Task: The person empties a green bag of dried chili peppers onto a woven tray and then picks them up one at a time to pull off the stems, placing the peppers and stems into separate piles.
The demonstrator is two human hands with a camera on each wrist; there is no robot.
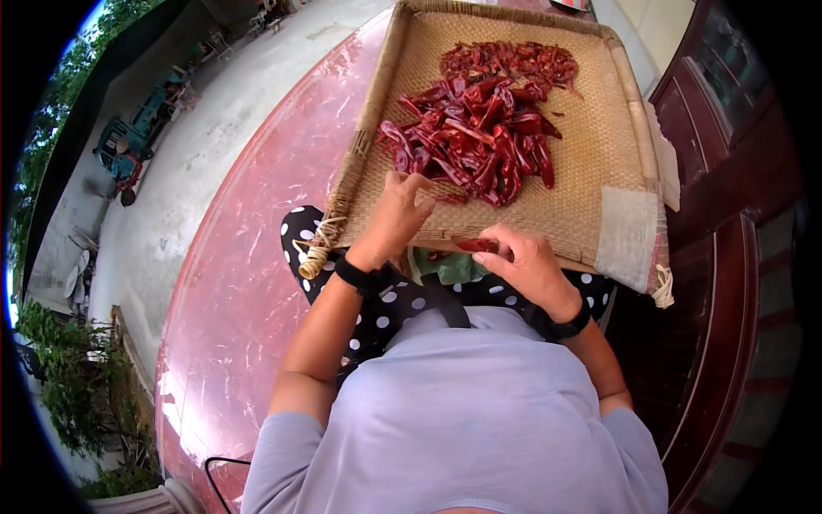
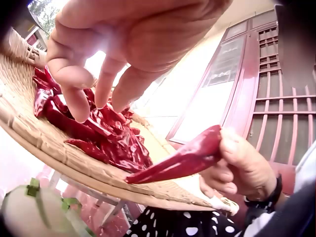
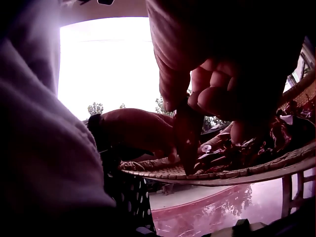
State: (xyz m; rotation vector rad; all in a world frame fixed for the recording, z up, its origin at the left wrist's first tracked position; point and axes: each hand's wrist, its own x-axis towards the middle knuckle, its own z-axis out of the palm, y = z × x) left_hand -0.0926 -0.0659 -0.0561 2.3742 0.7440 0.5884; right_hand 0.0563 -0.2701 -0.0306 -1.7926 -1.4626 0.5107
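Note:
My right hand (image 1: 524, 261) pinches one dried red chili pepper (image 2: 180, 157) by its thick end, between thumb and fingers, over the near edge of the woven tray (image 1: 591, 141). The pepper's tip points away from that hand, toward the tray in the left wrist view. Just at the near-left side of a heap of whole red chilies (image 1: 484, 141), my left hand (image 1: 401, 214) hovers with its fingers apart and loosely bent down, nothing between them. A smaller pile of cut chili pieces (image 1: 514, 64) lies behind the heap.
The tray rests over the lap, above polka-dot trousers (image 1: 295, 240). Green material (image 1: 449, 265) shows under its near rim. A cloth patch (image 1: 635, 236) covers the near-right corner. Dark red door panels (image 1: 719, 300) stand close on the right; a shiny reddish floor (image 1: 231, 283) spreads left.

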